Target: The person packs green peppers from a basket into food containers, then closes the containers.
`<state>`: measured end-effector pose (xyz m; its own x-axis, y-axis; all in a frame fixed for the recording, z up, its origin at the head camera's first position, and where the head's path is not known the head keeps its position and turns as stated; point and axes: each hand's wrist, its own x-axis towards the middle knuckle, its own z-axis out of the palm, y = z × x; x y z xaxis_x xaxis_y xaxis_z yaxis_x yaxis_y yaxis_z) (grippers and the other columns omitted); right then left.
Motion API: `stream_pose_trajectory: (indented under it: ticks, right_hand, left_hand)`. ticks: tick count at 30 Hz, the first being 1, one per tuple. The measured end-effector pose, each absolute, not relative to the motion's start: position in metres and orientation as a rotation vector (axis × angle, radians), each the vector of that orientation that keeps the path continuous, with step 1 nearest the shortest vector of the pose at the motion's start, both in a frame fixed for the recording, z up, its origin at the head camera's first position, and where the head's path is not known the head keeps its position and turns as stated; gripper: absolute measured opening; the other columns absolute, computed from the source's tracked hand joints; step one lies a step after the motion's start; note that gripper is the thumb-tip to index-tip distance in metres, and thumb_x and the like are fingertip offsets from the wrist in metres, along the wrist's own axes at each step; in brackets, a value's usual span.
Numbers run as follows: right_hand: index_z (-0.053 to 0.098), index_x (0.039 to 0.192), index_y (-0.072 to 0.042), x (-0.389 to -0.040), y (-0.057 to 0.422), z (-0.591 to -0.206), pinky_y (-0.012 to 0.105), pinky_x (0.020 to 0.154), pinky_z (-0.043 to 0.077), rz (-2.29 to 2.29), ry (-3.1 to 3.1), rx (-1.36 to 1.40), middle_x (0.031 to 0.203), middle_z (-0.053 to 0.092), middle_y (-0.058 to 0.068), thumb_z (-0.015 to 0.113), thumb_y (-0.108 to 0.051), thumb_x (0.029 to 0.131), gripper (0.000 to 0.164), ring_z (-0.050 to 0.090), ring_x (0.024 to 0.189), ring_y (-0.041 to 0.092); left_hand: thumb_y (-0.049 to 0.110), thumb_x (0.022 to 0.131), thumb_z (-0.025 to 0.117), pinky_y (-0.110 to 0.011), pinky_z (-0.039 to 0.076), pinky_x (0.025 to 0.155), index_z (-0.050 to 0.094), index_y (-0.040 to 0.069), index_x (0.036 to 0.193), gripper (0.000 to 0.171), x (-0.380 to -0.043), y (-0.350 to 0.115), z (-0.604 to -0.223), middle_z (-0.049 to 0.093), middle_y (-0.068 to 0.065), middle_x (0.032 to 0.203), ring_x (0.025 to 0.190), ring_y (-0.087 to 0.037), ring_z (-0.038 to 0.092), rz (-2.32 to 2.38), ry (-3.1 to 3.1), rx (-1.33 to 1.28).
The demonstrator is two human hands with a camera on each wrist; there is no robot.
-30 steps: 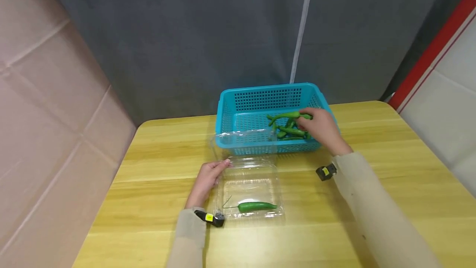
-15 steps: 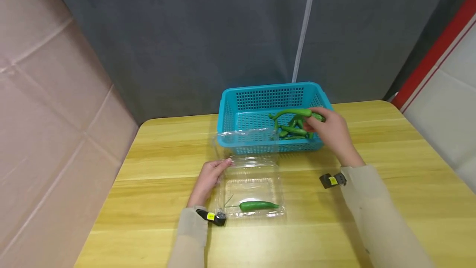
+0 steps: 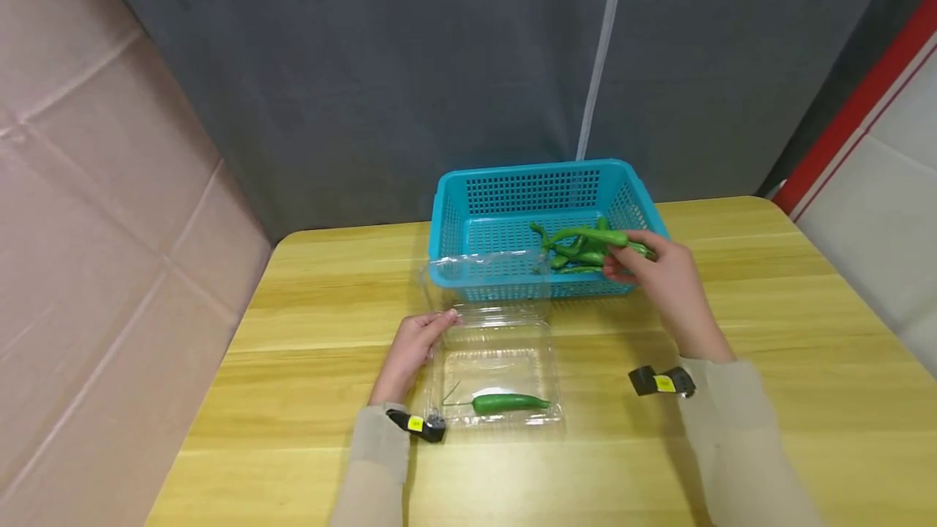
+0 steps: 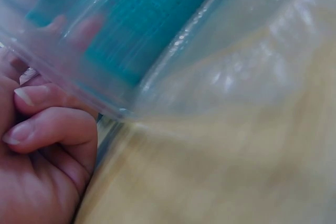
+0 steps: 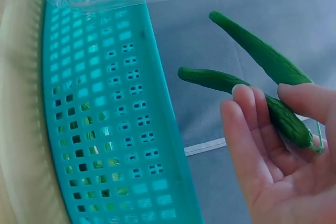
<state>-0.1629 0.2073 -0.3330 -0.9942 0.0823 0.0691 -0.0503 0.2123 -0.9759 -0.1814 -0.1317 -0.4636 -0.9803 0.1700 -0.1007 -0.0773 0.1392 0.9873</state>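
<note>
My right hand (image 3: 673,283) holds two green chili peppers above the front right of the turquoise basket (image 3: 530,171). In the right wrist view, one chili pepper (image 5: 262,53) lies against the thumb and a second chili pepper (image 5: 286,119) lies across the curled fingers. Several more chili peppers (image 3: 586,259) rest inside the basket. My left hand (image 3: 411,352) pinches the left side of a clear plastic clamshell box (image 3: 498,364) near its hinge; its other fingers are curled in the left wrist view. A single long-stemmed chili pepper (image 3: 508,403) lies along the box's near side.
The box's raised transparent lid (image 3: 479,267) overlaps the basket's front left wall. Both stand on a wooden table (image 3: 329,324), the basket near its back edge. Behind it hangs a dark grey curtain (image 3: 366,88); a pinkish covered wall (image 3: 80,226) rises at the left.
My right hand has moved right and toward the front of the basket, carrying its chili peppers. My left hand and the box have hardly moved.
</note>
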Motion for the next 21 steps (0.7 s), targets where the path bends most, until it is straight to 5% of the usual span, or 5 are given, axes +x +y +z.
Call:
stream_pose_trajectory:
  ticks: [8, 18, 21]
  right_hand:
    - [0.052, 0.115, 0.003, -0.148, 0.213, -0.339, 0.031, 0.072, 0.051, 2.043, -2.213, -0.011, 0.088, 0.061, 0.012, 0.058, -0.023, 0.088, 0.038, 0.063, 0.076, 0.021]
    - [0.049, 0.116, 0.003, -0.140, 0.215, -0.353, 0.033, 0.075, 0.049, 2.142, -2.185, -0.057, 0.091, 0.063, 0.015, 0.058, -0.025, 0.087, 0.041, 0.064, 0.080, 0.020]
    - [0.049, 0.116, 0.004, -0.139, 0.216, -0.355, 0.034, 0.077, 0.048, 2.127, -2.201, -0.048, 0.093, 0.063, 0.015, 0.057, -0.026, 0.088, 0.041, 0.064, 0.082, 0.021]
  left_hand:
    - [0.051, 0.077, 0.061, -0.024, 0.021, 0.029, 0.070, 0.012, 0.091, 0.043, -0.183, -0.132, -0.464, 0.045, 0.000, 0.050, 0.033, -0.008, 0.026, 1.926, 2.231, 0.078]
    - [0.051, 0.077, 0.061, -0.023, 0.021, 0.029, 0.070, 0.009, 0.092, 0.045, -0.182, -0.130, -0.464, 0.066, -0.009, 0.087, 0.033, -0.006, 0.026, 1.934, 2.242, 0.065]
    - [0.051, 0.077, 0.062, -0.022, 0.021, 0.029, 0.070, 0.010, 0.091, 0.045, -0.182, -0.130, -0.464, 0.066, -0.013, 0.084, 0.033, -0.006, 0.026, 1.937, 2.245, 0.053]
